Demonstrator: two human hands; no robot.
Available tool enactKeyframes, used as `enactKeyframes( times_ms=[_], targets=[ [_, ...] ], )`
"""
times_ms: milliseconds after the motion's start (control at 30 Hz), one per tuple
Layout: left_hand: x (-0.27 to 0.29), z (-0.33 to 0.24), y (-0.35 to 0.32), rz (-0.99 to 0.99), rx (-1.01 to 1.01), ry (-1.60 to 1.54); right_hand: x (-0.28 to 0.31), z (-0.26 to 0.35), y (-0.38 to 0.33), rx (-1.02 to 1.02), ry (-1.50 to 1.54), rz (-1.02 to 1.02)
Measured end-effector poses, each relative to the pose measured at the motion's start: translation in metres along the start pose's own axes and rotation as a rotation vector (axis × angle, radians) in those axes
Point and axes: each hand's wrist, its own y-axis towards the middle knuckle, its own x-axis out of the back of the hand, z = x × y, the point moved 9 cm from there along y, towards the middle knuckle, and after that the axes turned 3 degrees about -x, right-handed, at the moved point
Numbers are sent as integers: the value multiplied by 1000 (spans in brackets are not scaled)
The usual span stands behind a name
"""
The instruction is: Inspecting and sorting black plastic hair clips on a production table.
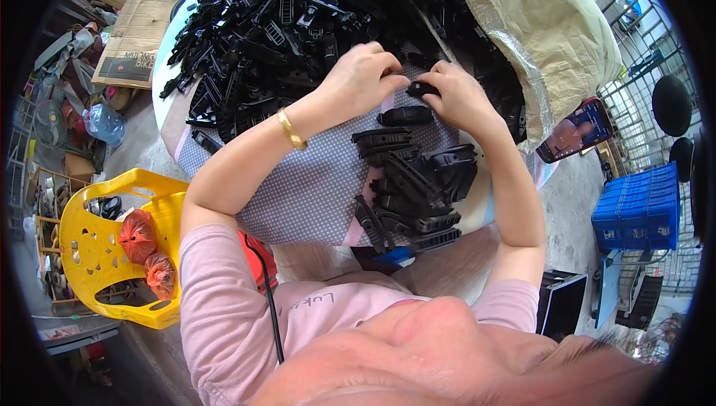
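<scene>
My right hand (456, 98) pinches a small black plastic part (424, 89) between thumb and fingers. Close beside it, my left hand (365, 79) has its fingers curled and the fingertips pressed together near that part; what they hold, if anything, I cannot make out. Just below the hands lies a longer black plastic piece (405, 116) on the dotted cloth (298, 182). Nearer my body is a loose stack of similar slotted black pieces (406, 175). A large heap of black plastic parts (257, 25) covers the far side of the table.
A beige sack (544, 25) lies open at the far right, with a phone (574, 131) beside it. To my left stands a yellow plastic chair (82, 257) holding red bags (139, 236). Blue crates (634, 208) stand on the right, and cardboard (134, 29) leans at far left.
</scene>
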Motion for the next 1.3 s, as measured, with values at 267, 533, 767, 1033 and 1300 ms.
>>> enactKeyframes(
  times_ms=[267, 533, 767, 1033, 1300],
  targets=[
    [-14, 4, 0, -59, -70, 450, 1, -15, 7, -115, 228, -54],
    [5, 13, -3, -44, 245, -256, 18, -9, 2, -252, 1119, -192],
    [-38, 11, -16, 189, 580, -1364, -1, -14, 0, -344, 1383, -154],
    [-26, 19, -15, 125, 457, -1001, 5, 2, -1, -286, 1340, -159],
    [5, 11, -13, -195, 302, -590, 4, -11, -5, -382, 1157, -232]
  ],
)
